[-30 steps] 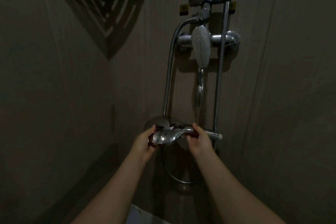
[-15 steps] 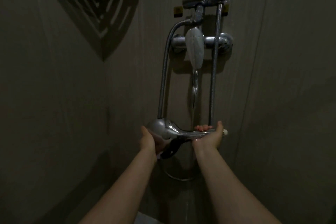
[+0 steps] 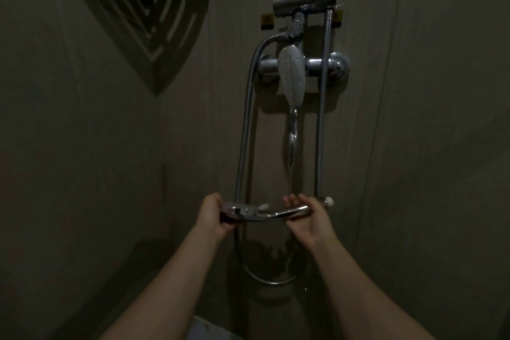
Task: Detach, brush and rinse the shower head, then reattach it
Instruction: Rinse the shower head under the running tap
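both hands grip the shower head [image 3: 265,212], left hand [image 3: 214,214] at nine o'clock, right hand [image 3: 306,215] at three, so tilt its face under the stream [image 3: 290,168] for an even rinse.

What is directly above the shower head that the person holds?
Above the shower head, a thin water stream falls from the tap lever. Where it lands is hidden behind the right hand.
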